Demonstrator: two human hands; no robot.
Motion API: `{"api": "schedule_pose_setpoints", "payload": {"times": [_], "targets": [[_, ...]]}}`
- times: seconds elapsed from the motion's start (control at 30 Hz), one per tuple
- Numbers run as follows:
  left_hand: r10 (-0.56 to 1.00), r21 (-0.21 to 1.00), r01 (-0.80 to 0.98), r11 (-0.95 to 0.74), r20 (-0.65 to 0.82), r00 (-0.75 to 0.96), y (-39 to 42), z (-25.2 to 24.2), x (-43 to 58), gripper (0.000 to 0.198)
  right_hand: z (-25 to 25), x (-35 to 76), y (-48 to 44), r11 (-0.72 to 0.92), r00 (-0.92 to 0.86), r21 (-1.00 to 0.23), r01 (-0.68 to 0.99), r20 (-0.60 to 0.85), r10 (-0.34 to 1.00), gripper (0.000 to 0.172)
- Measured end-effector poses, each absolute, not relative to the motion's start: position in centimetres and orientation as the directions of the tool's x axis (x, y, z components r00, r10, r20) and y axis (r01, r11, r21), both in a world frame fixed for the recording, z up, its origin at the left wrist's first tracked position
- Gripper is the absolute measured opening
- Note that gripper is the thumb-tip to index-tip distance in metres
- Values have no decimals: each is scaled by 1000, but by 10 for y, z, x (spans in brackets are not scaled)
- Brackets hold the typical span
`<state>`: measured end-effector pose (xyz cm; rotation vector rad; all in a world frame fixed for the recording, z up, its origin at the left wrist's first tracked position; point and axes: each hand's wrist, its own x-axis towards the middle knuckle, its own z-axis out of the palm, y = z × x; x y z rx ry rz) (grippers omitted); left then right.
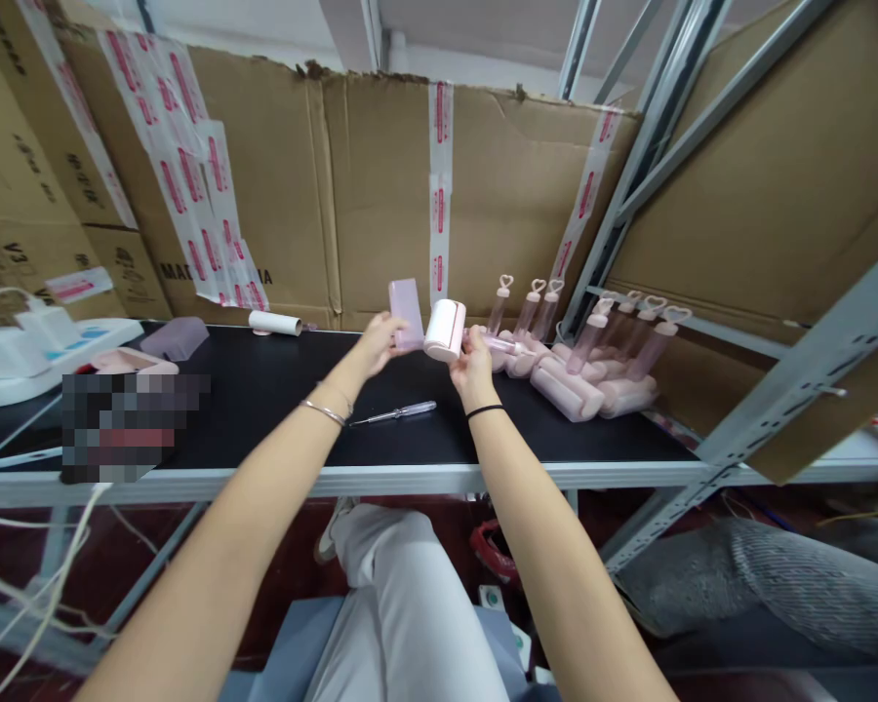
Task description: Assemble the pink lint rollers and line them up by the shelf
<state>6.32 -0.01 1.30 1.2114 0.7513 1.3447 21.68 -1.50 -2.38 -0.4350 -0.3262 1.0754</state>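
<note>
My left hand [380,343] is closed on a translucent pinkish-purple cover [408,314], held upright just left of the roller. A lint roller [445,330] with a white roll is in my right hand [472,369], whose fingers wrap its pink handle end. The handle [501,344] points right. Cover and roller are close together above the table; whether they touch, I cannot tell. On the black tabletop below lies a screwdriver [402,412] with a clear handle. To the right, several covered lint rollers [567,385] rest with their heart-ended handles pointing up.
At left lie another purple cover [177,338], a white roll [274,323], a pink part [136,362] and a white power strip [51,361] with cables. Cardboard [380,195] walls the back. A metal post [746,400] stands at right. Someone's grey-clad leg [790,575] shows lower right.
</note>
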Motion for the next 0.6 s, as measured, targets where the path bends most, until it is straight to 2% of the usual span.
{"api": "schedule_pose_setpoints", "payload": {"times": [0.1, 0.2, 0.4, 0.6], "targets": [[920, 959, -276, -69, 168, 355, -14, -9, 76, 41, -23, 220, -12, 427, 464, -536, -728, 72, 883, 8], [881, 974, -228, -18, 123, 457, -16, -19, 67, 45, -23, 220, -12, 475, 493, -603, -641, 151, 857, 11], [827, 977, -211, 18, 104, 553, -22, -24, 62, 56, -20, 215, -23, 521, 486, -728, -445, 292, 824, 11], [827, 976, -216, 4, 118, 550, -33, -27, 71, 69, -22, 211, -29, 482, 321, -816, -319, 386, 865, 6]]}}
